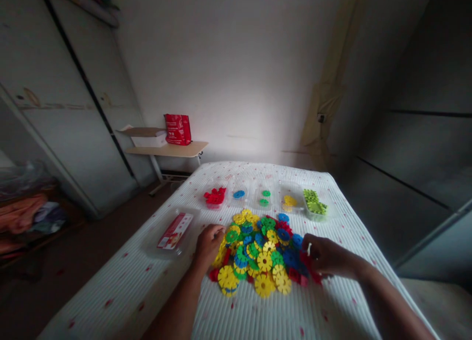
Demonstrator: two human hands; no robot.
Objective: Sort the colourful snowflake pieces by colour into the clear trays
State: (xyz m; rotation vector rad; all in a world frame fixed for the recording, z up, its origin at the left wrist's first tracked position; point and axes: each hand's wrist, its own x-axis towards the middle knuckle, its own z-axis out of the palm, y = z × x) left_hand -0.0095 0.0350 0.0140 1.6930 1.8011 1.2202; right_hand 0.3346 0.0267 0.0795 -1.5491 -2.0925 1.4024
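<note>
Bed, white striped sheet. Pile of discs mid-bed, red, yellow, green, blue. Row of clear tubs behind the pile, discs sorted by colour. Left hand curled at the pile's left edge, right hand curled over its right edge; cannot tell whether either grasps a disc

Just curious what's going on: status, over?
Left hand and right hand on opposite edges of the plastic disc pile, grips unclear. Clear tubs behind it. Nothing blocking.

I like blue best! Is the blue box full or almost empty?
Almost empty: the blue box holds only a few discs. Many more blue ones lie in the pile.
</note>
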